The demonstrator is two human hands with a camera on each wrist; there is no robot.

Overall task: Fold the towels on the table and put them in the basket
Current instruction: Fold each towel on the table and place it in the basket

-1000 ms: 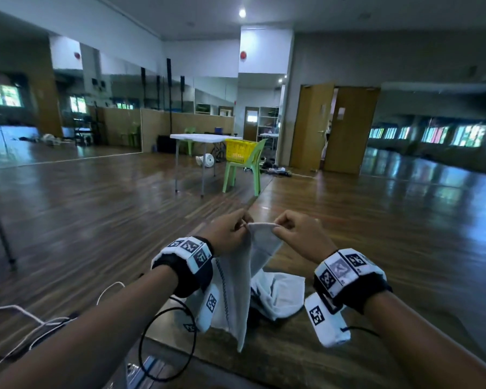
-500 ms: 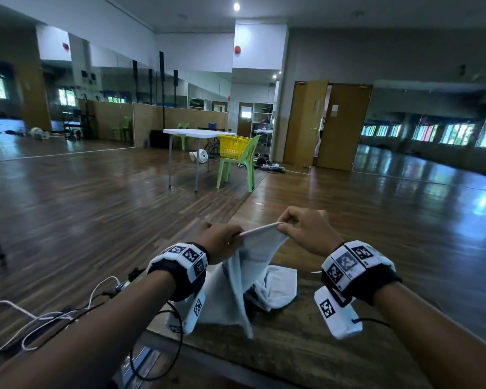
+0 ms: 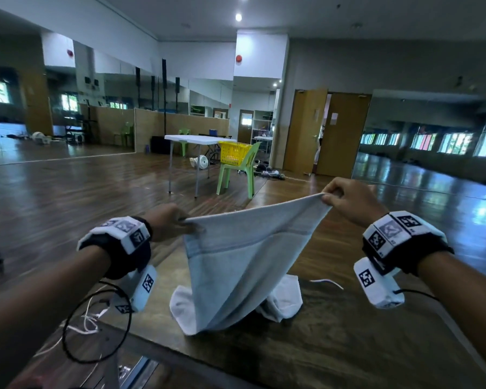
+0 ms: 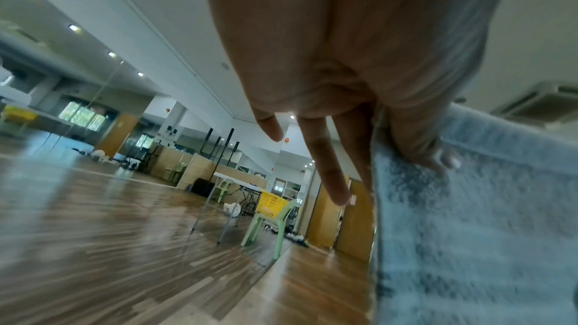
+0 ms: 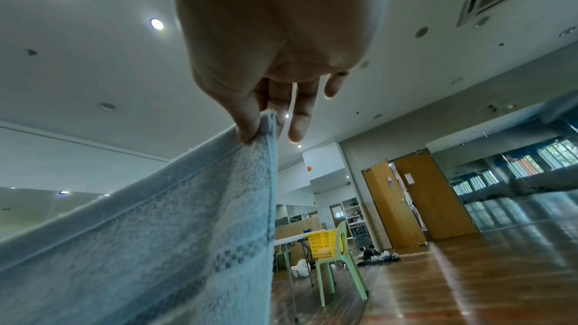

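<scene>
Two hands hold one towel stretched above the table.

The dark wooden table (image 3: 334, 346) fills the lower part of the head view. The light grey towel (image 3: 242, 265) hangs over it, its low end touching the table beside a white towel (image 3: 285, 300) at 5 o'clock. The left hand (image 3: 167, 223) pinches the towel's corner at 9 o'clock; the right hand (image 3: 348, 200) pinches the other corner at 2 o'clock. The yellow basket (image 3: 233, 153) stands on a green chair (image 3: 239, 175), far away at 12 o'clock.
</scene>
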